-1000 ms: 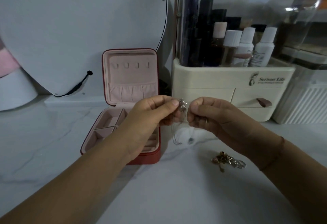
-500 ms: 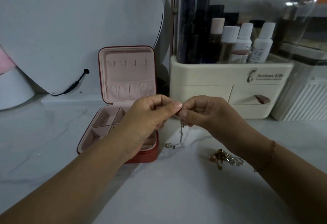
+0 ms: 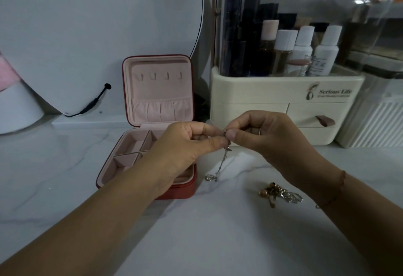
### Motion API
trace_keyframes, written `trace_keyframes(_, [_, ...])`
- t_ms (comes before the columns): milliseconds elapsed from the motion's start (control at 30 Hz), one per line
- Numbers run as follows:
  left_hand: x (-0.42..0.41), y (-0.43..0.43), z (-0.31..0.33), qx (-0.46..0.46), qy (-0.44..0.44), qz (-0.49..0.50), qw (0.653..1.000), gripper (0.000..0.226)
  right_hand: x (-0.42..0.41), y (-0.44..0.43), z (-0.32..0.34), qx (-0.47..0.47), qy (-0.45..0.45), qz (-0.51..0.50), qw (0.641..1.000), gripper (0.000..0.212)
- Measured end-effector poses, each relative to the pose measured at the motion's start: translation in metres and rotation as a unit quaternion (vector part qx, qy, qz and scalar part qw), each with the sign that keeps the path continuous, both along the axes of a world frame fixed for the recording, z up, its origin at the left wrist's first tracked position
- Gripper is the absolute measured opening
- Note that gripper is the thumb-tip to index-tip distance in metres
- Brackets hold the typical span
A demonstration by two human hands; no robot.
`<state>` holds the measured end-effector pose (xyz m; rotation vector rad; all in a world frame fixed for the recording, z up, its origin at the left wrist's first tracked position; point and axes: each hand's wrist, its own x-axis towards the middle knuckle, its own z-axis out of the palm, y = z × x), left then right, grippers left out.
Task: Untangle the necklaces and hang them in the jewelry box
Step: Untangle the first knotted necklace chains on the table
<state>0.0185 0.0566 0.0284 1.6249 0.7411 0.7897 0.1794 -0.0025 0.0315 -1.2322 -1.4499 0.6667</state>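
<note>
A thin silver necklace (image 3: 222, 162) hangs from between my two hands, its pendant end touching the white counter. My left hand (image 3: 185, 147) and my right hand (image 3: 266, 138) meet fingertip to fingertip and both pinch the chain's top end. Behind my left hand stands the red jewelry box (image 3: 157, 92), open, with a pink lining and a row of small hooks in its upright lid. A tangled heap of gold and silver jewelry (image 3: 280, 194) lies on the counter below my right wrist.
A cream cosmetics organizer (image 3: 283, 94) with drawers and several bottles stands at the back right. A round white mirror (image 3: 98, 24) with a black cable leans at the back left. A ribbed white container (image 3: 379, 123) is at the far right.
The bunched chain held between my fingers has dropped out and now hangs straight down to the counter. Both hands stay together at the same spot.
</note>
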Motion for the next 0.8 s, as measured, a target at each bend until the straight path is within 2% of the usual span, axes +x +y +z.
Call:
trace_keyframes(100, [0.001, -0.001, -0.001, 0.003, -0.011, 0.007, 1.0, 0.008, 0.001, 0.002, -0.001, -0.007, -0.001, 0.004, 1.0, 0.002])
trace_keyframes(200, [0.002, 0.002, -0.002, 0.021, -0.01, 0.027, 0.999, 0.003, 0.003, 0.004, -0.005, -0.019, -0.021, 0.007, 1.0, 0.007])
trace_keyframes(500, [0.001, 0.006, -0.006, 0.123, 0.059, 0.04, 0.99, 0.014, 0.003, 0.005, -0.004, -0.048, 0.042, 0.046, 0.997, 0.01])
trace_keyframes(567, [0.001, 0.007, -0.007, 0.118, 0.07, 0.052, 0.989, 0.017, 0.003, 0.004, -0.002, -0.057, 0.065, 0.054, 0.995, 0.009])
trace_keyframes(667, [0.006, 0.013, -0.005, 0.018, 0.055, 0.039, 0.998, 0.028, 0.007, 0.003, 0.001, -0.072, 0.076, 0.063, 0.993, 0.012])
trace_keyframes(733, [0.008, 0.017, -0.002, -0.103, -0.005, 0.01, 0.995, 0.023, 0.009, 0.002, 0.001, -0.086, 0.009, 0.049, 0.995, 0.017])
trace_keyframes(800, [0.003, 0.017, 0.002, -0.169, -0.089, -0.047, 0.98, 0.014, 0.009, 0.002, -0.002, -0.089, -0.077, 0.017, 0.993, 0.021])
